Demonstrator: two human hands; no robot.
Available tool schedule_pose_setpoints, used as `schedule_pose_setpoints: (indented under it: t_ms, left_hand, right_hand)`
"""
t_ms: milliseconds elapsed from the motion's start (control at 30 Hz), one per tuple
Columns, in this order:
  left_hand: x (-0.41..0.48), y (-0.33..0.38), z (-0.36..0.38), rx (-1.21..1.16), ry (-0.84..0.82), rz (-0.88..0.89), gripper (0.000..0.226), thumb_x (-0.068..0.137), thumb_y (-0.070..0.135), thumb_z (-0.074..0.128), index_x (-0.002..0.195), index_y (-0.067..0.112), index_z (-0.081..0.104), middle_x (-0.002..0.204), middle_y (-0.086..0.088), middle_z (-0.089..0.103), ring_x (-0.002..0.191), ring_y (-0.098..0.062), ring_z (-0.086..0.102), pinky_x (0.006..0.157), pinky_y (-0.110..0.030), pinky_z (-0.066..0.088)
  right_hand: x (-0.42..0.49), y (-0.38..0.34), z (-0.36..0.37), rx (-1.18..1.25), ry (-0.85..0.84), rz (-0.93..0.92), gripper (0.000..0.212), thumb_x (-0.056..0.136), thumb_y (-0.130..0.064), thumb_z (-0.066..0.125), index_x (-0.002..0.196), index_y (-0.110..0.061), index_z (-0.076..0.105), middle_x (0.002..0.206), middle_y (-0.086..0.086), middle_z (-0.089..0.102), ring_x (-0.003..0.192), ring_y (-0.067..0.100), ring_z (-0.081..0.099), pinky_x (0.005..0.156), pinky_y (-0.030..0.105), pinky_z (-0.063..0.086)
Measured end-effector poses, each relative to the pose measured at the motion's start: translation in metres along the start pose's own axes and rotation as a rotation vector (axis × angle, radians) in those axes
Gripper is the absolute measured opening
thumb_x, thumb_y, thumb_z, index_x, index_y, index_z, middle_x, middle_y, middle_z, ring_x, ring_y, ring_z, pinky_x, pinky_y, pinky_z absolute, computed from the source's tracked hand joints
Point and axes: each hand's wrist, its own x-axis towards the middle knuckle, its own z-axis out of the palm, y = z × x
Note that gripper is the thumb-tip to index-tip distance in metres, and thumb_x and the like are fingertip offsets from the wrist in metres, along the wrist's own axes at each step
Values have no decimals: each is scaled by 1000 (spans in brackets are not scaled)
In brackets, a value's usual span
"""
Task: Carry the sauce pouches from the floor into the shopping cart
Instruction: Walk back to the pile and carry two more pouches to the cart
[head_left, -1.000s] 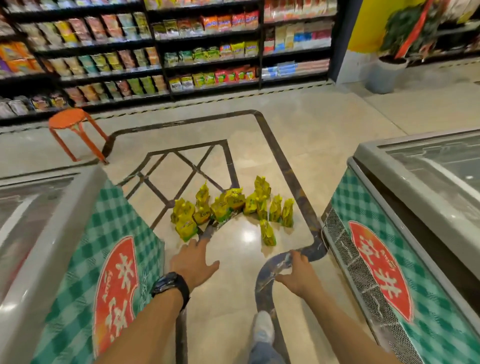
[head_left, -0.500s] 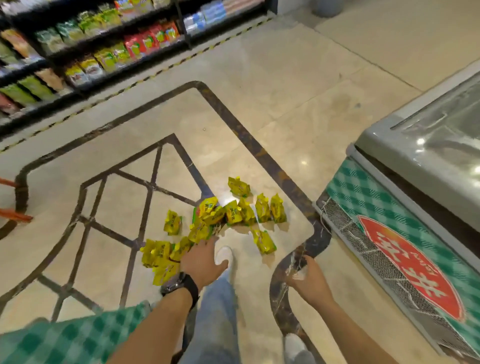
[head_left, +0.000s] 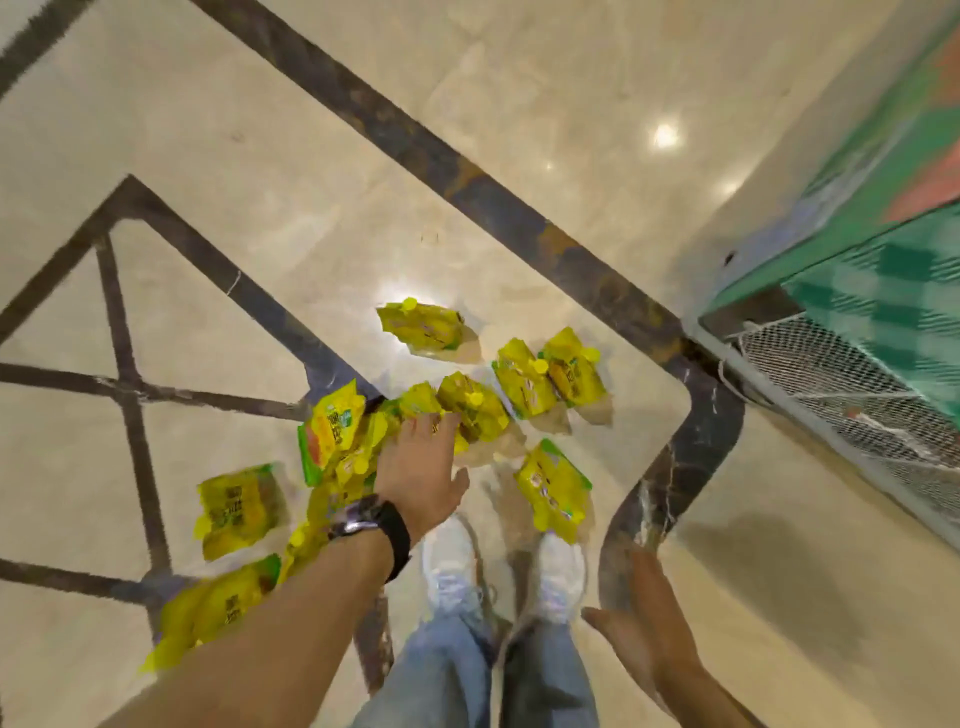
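Several yellow sauce pouches with yellow caps lie scattered on the marble floor just ahead of my feet, among them one far pouch (head_left: 422, 326), a pair at the right (head_left: 548, 378), one near my right shoe (head_left: 553, 483) and others at the left (head_left: 240, 506). My left hand (head_left: 423, 467), with a black watch on the wrist, reaches down over the middle of the pile, fingers spread and touching or just above a pouch (head_left: 470, 408). My right hand (head_left: 641, 623) hangs open and flat at the lower right, holding nothing. No shopping cart is in view.
A chest freezer with a green checked side and a mesh grille (head_left: 857, 374) stands close on the right. My two white shoes (head_left: 452, 566) and blue jeans are below the pile. Dark inlaid stripes (head_left: 467, 182) cross the beige floor.
The view has tipped down and closed in on the pouches. My left hand has stretched forward onto the pile; my right hand has opened flat. The shelves and left freezer have left the view.
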Motion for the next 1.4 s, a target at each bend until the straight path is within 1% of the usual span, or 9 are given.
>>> schedule_pose_setpoints:
  t_ms: [267, 367, 433, 667, 800, 933, 1100, 1233, 1400]
  left_hand:
    - [182, -5, 73, 452, -100, 169, 48, 85, 39, 68, 130, 30, 56, 144, -4, 48, 145, -28, 29, 121, -50, 15]
    - [191, 6, 76, 423, -28, 218, 21, 90, 32, 65, 109, 26, 62, 115, -7, 65, 116, -31, 58, 89, -33, 37]
    - [183, 17, 75, 385, -12, 290, 18, 92, 34, 63, 106, 23, 63, 109, -10, 65, 106, -35, 60, 73, -33, 33]
    - [159, 40, 118, -142, 24, 359, 32, 79, 45, 76, 75, 19, 58, 84, -5, 71, 84, -30, 63, 72, -39, 48]
    - [148, 30, 163, -648, 176, 168, 26, 71, 34, 80, 95, 27, 73, 92, 9, 76, 79, -4, 67, 75, -32, 54]
    - [128, -1, 194, -338, 182, 371, 58, 64, 8, 86, 117, 22, 67, 114, 1, 71, 108, -23, 62, 89, -28, 43]
    - [133, 4, 185, -239, 199, 354, 3, 75, 15, 70, 75, 17, 69, 73, -8, 71, 73, -34, 64, 56, -42, 47]
    - [109, 17, 124, -380, 19, 334, 19, 72, 38, 70, 81, 23, 76, 70, 0, 71, 67, -19, 65, 60, -40, 50]
    - [27, 54, 5, -918, -152, 322, 11, 65, 19, 85, 74, 16, 79, 78, -1, 77, 71, -15, 72, 62, -27, 55]
  right_hand:
    - [154, 64, 95, -295, 91, -189, 85, 64, -38, 82, 139, -18, 48, 147, 6, 47, 124, 31, 55, 96, 39, 48]
    - [179, 72, 110, -147, 189, -328, 67, 69, -20, 71, 133, -23, 54, 146, 6, 48, 121, 30, 55, 98, 37, 49]
    - [183, 75, 109, 32, 251, -343, 63, 69, -13, 65, 128, -31, 55, 141, 0, 53, 120, 23, 56, 99, 24, 44]
    - [207, 94, 63, 373, 393, -222, 51, 74, -4, 56, 103, -44, 67, 99, -17, 73, 93, 2, 67, 84, 18, 51]
    - [219, 106, 76, 443, 388, -204, 58, 69, 1, 84, 121, -17, 65, 101, -30, 67, 94, -16, 60, 84, 8, 47]
    - [232, 113, 87, 496, 406, -274, 66, 68, 6, 82, 129, -9, 61, 114, -21, 70, 102, -11, 62, 87, 12, 48]
    - [237, 104, 64, 575, 268, -350, 53, 73, 11, 77, 118, -16, 69, 107, 0, 75, 101, 14, 70, 88, 35, 56]
    - [196, 86, 7, 800, 102, -221, 40, 58, -7, 88, 92, -26, 77, 92, -5, 78, 85, 13, 74, 76, 35, 60]
    - [105, 58, -67, 1013, -204, -73, 90, 16, -34, 100, 98, -8, 74, 96, 9, 77, 83, 23, 75, 64, 29, 59]
